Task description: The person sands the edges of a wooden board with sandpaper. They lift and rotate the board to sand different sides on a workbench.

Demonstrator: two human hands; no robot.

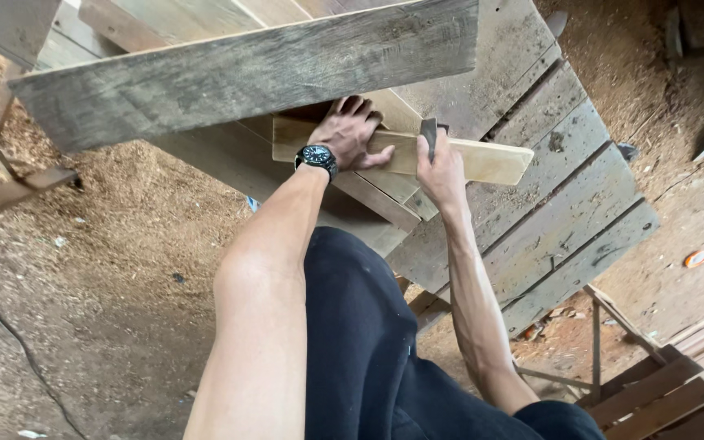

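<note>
Pale wood strip (450, 156) is looking smooth, fresh-cut, matt. Grey plank (246, 69) above is showing rough, weathered, cracked grain. Workbench boards (564, 212) are looking worn, grey, dusty wood. Wristwatch (317, 156) is showing a glossy dark face, black strap. Floor (107, 269) is lying under loose, gritty sawdust. Dark trousers (360, 342) are looking matt cloth.
</note>
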